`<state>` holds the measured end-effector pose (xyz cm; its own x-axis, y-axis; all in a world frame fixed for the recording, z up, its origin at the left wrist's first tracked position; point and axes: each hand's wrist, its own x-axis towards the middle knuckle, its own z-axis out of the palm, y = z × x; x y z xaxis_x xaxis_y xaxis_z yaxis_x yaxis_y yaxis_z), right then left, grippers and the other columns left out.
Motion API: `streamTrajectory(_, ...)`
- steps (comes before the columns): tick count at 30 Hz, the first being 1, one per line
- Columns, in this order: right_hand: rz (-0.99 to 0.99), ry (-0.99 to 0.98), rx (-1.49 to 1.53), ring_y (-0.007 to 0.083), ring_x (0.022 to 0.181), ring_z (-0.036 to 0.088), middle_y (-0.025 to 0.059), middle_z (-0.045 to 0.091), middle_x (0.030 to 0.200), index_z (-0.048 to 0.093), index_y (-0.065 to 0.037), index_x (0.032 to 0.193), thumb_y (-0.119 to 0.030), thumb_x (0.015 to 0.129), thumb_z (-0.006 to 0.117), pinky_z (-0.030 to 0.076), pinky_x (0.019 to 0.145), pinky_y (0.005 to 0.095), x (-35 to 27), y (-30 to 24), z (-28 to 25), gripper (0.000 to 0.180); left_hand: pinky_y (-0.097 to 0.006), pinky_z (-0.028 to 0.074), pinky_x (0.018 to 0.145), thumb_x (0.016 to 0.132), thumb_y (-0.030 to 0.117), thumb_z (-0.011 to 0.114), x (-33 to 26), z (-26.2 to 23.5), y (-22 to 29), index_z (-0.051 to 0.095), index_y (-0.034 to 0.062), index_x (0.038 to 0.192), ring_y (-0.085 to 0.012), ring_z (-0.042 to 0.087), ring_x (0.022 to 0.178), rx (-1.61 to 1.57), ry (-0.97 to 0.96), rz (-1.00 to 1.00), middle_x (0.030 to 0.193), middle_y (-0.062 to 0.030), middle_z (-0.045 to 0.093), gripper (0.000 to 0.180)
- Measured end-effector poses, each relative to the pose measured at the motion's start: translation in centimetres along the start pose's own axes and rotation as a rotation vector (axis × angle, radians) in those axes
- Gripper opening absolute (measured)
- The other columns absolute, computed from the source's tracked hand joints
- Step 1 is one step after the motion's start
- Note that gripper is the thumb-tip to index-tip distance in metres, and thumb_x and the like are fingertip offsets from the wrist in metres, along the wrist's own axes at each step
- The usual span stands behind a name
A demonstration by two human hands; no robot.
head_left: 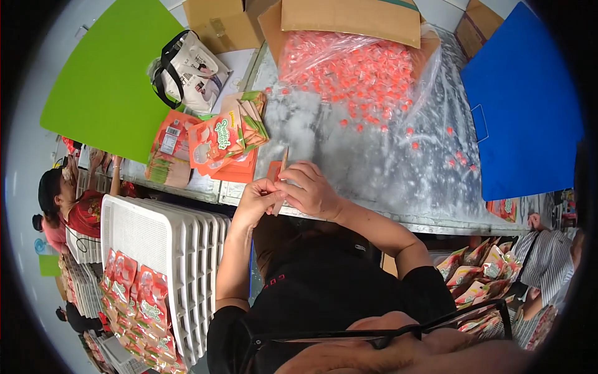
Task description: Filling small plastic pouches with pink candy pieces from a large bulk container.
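Close to the table's front edge, my left hand [257, 201] and my right hand [315, 192] meet around a red and tan packaging pouch [274, 169]. It is upright and seen almost edge-on. Fingers of both hands pinch it, and its lower part is largely covered by them. Whether anything is inside the pouch cannot be seen. Just left of my hands lies a stack of flat printed pouches [219, 138], red with green edges. A second bundle of pouches [169, 148] lies beside it, farther left.
An open cardboard box [349, 15] spills small wrapped red candies [355, 68] onto the metal table [293, 118]. A printed bag [196, 71], a green panel [112, 75] and a blue panel [523, 106] stand around it. Stacked white trays [134, 221] hold filled pouches at left. Other people work nearby.
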<state>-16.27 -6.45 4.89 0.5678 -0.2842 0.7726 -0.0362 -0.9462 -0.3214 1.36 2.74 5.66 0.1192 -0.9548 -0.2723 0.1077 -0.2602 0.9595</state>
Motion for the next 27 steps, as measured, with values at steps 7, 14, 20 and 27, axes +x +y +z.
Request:
streamTrajectory(7,-0.065,0.081,-0.125,0.0237,0.099,0.059,0.0045,0.060,0.102,0.065,-0.006,0.092,-0.010,0.072,0.073,0.049,0.092,0.0400,-1.7,-0.1,-0.4,0.023,-0.019,0.035,0.037,0.089,0.012,0.074,0.0,0.0,-1.2,0.060,0.0079,0.075,-0.0046,0.048,0.042,-0.423,0.079,-0.132,0.062,0.0008,0.059,0.020)
streamTrajectory(14,0.231,-0.408,0.505,0.0270,0.110,0.061,0.0116,0.066,0.104,0.066,-0.003,0.098,-0.019,0.081,0.070,0.049,0.093,0.0372,-1.4,-0.6,-1.1,0.023,-0.018,0.035,0.038,0.090,-0.001,0.066,0.3,2.4,-0.9,0.059,0.0026,0.075,-0.0045,0.047,0.041,-0.123,0.163,0.029,0.059,-0.0012,0.057,0.017)
streamTrajectory(20,0.102,-0.855,0.371,0.0349,0.111,0.059,0.0171,0.066,0.112,0.065,-0.006,0.113,-0.042,0.087,0.065,0.042,0.102,0.0435,-2.5,0.7,0.0,0.045,-0.035,0.045,0.053,0.079,0.006,0.075,0.1,6.0,2.3,0.063,-0.0018,0.068,-0.0190,0.058,0.055,0.754,0.217,0.431,0.068,-0.0109,0.062,0.018)
streamTrajectory(27,0.261,-0.881,0.643,0.0323,0.100,0.062,0.0173,0.069,0.100,0.067,-0.002,0.106,-0.038,0.099,0.052,0.045,0.093,0.0420,-0.4,1.5,-3.0,0.040,-0.036,0.031,0.114,0.068,0.032,0.087,0.1,2.3,4.2,0.022,0.0045,0.155,-0.0335,0.034,0.143,0.552,-0.464,0.049,0.151,-0.0249,0.036,0.112)
